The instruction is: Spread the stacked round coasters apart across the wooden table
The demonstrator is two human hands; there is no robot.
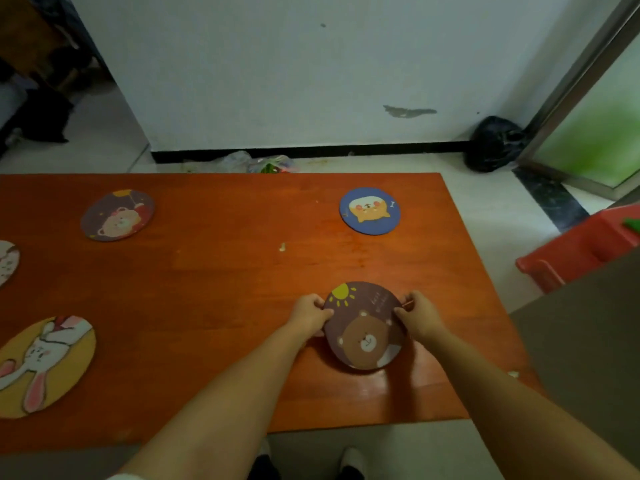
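Both hands grip 1 brown bear coaster [363, 325] near the wooden table's [225, 271] front right: the left hand [309, 315] pinches its left rim, the right hand [417, 315] its right rim. 4 more coasters lie well apart: blue [370, 211], purple [117, 215], yellow rabbit [41, 365], and 1 cut off at the left edge [7, 261].

A white wall [277, 64] with a black baseboard [311, 148] meets pale floor [485, 209]; a black bag [493, 143] sits by the door frame [571, 81].
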